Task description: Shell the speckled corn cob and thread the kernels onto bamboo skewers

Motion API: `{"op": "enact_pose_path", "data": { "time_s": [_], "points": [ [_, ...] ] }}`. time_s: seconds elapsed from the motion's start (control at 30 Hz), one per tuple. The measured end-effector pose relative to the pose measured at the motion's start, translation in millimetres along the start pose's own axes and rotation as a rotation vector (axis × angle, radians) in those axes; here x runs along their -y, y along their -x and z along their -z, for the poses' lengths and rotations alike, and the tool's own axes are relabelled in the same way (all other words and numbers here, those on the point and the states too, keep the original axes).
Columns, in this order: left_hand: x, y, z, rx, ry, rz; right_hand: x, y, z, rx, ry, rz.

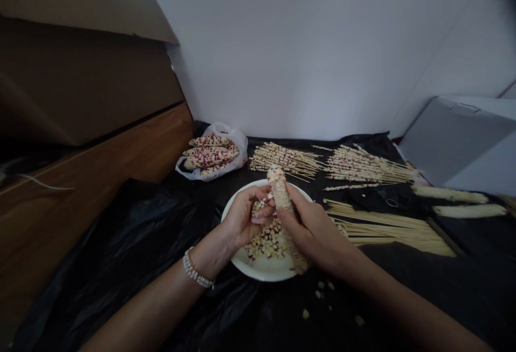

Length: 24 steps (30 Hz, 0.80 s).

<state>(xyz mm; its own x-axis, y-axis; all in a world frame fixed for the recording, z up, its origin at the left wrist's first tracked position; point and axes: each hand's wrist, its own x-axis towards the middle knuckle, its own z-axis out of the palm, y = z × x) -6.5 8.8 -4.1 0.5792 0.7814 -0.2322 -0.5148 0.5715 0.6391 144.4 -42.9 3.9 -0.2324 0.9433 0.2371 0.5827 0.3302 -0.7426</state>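
My right hand (306, 223) is wrapped round a corn cob (281, 193), mostly stripped, which leans upright over a white bowl (262, 275). A few kernels still sit near the cob's upper tip. Cupped beside it, my left hand (245, 215) has its fingers curled round loose corn kernels (260, 206), its fingertips close to the cob. More white and dark red kernels (268, 242) lie in the bowl beneath both hands. A beaded bracelet (195, 271) circles my left wrist.
Behind the bowl are a plastic bag (239, 142) of red-speckled corn ears (212, 153) and two piles of kernel-threaded sticks (282, 158). Bare sticks (387, 228) and two stripped cobs (451, 195) lie right. Black plastic (133, 250) covers the surface; stray kernels (320, 290) lie in front.
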Motion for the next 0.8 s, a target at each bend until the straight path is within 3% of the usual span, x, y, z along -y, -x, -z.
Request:
{"op": "enact_pose_path", "data": {
  "time_s": [0.57, 0.8],
  "points": [
    [-1.0, 0.7, -7.3, -0.053, 0.023, 0.048, -0.8, 1.6, -2.7, 0.028, -0.019, 0.023],
    [3.8, 0.0, -5.3, -0.076, -0.028, -0.014, -1.0, 2.6, -5.3, 0.045, 0.032, 0.054]
  ]
}}
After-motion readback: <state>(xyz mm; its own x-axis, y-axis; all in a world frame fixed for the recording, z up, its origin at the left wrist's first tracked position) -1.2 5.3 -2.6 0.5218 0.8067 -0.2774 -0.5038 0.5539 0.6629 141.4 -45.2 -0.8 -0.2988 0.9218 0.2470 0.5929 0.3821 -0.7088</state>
